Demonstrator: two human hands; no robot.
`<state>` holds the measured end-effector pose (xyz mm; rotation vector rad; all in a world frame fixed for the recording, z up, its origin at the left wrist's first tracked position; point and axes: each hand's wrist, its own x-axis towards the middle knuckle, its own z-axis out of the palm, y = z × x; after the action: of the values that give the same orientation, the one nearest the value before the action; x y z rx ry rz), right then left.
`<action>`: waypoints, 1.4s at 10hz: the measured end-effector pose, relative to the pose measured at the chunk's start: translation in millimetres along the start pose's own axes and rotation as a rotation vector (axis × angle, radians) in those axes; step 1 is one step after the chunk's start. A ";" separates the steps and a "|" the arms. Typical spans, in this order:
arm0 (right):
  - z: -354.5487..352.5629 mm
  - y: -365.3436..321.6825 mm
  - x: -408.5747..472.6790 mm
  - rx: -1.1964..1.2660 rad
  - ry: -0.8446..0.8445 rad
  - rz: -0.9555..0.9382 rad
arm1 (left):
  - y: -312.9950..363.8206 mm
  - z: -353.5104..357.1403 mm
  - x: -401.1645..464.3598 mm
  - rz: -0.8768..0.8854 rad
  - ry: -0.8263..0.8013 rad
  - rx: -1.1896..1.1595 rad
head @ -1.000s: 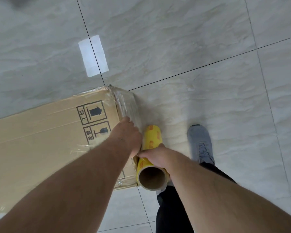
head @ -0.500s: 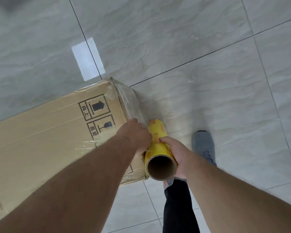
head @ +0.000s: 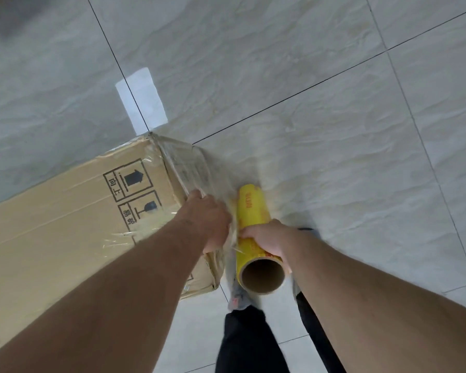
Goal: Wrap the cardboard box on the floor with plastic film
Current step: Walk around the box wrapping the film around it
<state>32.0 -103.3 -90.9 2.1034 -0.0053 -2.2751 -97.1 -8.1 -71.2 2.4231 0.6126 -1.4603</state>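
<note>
Cardboard box (head: pixel 65 219) under left hand (head: pixel 209 220) (film-covered)

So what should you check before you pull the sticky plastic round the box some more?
1. Right hand grips the yellow roll of plastic film: ok.
2. Left hand rests on the long brown cardboard box at its end corner: ok.
3. Clear film already covers the box end: ok.
4. Film tight, without wrinkles: not ok, it looks creased.
5. Grey tiled floor ahead has room: ok.
6. Film left on the roll: cannot tell.
</note>
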 end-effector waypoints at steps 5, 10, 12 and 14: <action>36.2 48.2 6.1 0.338 -0.069 0.078 | 8.6 11.6 -7.3 0.152 -0.171 0.202; 38.8 65.7 -11.6 0.050 0.075 0.062 | 8.6 22.0 -6.9 0.237 -0.122 0.240; 78.4 66.0 5.7 0.008 0.071 0.033 | 15.2 18.0 -10.2 0.200 -0.189 0.340; 74.4 80.7 9.5 0.164 0.059 0.012 | 20.2 24.2 -6.2 0.144 -0.198 0.291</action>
<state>-40.5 -186.2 -91.9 2.2408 -0.2088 -2.2766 -108.9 -37.2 -77.2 2.4239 0.1887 -1.8036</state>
